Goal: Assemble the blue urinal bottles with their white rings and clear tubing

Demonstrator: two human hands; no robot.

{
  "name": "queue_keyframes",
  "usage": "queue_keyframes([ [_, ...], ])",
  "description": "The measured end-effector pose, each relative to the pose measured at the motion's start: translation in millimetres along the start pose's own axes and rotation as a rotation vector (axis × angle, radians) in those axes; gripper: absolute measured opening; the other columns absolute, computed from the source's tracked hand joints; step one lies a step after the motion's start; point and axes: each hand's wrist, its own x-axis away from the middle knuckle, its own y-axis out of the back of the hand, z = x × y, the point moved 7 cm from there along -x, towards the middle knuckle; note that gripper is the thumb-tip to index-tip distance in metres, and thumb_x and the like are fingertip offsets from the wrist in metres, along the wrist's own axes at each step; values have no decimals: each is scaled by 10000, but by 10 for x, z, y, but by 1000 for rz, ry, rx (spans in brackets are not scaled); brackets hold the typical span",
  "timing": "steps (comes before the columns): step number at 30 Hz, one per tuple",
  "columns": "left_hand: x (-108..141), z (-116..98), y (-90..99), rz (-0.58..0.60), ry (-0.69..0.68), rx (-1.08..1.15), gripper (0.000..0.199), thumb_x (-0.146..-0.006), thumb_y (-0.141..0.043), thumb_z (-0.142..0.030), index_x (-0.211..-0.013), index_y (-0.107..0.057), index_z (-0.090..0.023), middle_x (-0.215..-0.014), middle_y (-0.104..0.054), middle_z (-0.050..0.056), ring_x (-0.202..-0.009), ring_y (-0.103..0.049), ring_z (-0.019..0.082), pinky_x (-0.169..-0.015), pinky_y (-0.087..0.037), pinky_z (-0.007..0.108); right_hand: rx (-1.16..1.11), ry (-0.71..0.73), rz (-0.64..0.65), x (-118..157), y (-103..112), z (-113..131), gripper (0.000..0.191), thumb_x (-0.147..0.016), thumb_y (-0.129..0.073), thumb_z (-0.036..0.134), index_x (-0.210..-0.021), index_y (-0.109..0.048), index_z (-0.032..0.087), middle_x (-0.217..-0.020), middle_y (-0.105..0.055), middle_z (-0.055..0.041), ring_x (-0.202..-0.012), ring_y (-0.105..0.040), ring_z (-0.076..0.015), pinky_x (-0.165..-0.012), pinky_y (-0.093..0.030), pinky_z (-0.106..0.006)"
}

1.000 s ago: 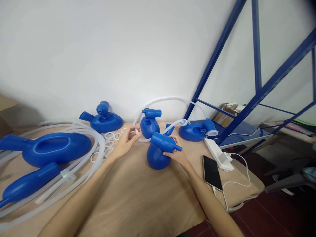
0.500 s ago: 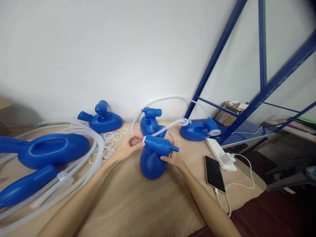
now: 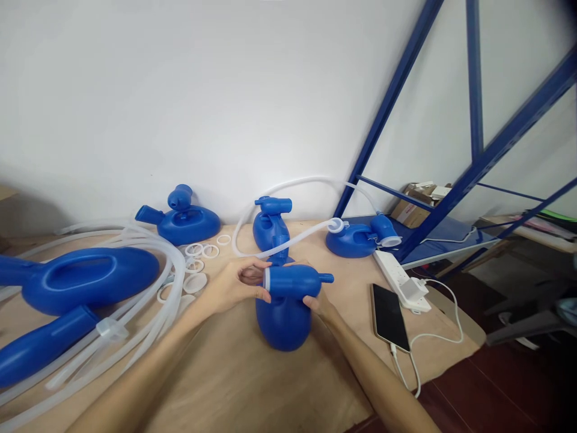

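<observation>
In front of me a blue plastic funnel piece point(image 3: 293, 281) with a narrow nozzle lies sideways across a round blue urinal bottle point(image 3: 283, 325). My left hand point(image 3: 243, 282) is at the wide end, thumb and fingers closed on a white ring point(image 3: 267, 280) that sits at its mouth. My right hand point(image 3: 319, 300) grips the funnel piece near the nozzle end; its thumb shows and most fingers are hidden behind. Right behind stands another blue bottle point(image 3: 269, 231) with a funnel piece on top.
White rings point(image 3: 210, 251) and coiled clear tubing point(image 3: 178, 264) lie to the left, by a large blue bottle point(image 3: 90, 276). A blue bottle point(image 3: 349, 240) with a tube stands at the right. A phone point(image 3: 390, 317), a power strip point(image 3: 396, 276) and a blue rack point(image 3: 392, 102) are beyond.
The funnel piece and the bottle under it have come slightly nearer to me, both hands with them. My left hand has turned, its thumb now below the white ring.
</observation>
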Motion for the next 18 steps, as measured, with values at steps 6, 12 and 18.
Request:
queue_keyframes([
  [6, 99, -179, -111, -56, -42, -244, 605, -607, -956, -496, -1081, -718, -205, -1169, -785, 86, -1061, -753, 315, -953, -607, 440, -98, -34, 22, 19, 31, -28, 802, -738, -691, 829, -1297, -619, 259, -1183, -683, -109, -1247, -630, -348, -1134, -492, -545],
  [12, 298, -160, 189, 306, 56, -747, 821, -741, -852, -485, -1490, -567, -310, -1473, -661, 102, -1332, -633, 341, -1106, -504, 441, -157, -88, 154, -60, 211, 71, 908, -632, -759, 885, -1214, -660, 195, -1084, -729, -137, -1113, -685, -347, -983, -572, -487],
  [18, 333, 522, 1156, 192, 706, -1305, 679, -666, -794, -328, -1314, -700, -151, -1372, -691, 231, -1252, -661, 432, -999, -541, 478, -250, -137, 198, -67, 419, 177, 805, -829, -465, 914, -1082, -710, 190, -940, -763, -121, -835, -718, -261, -720, -603, -371],
])
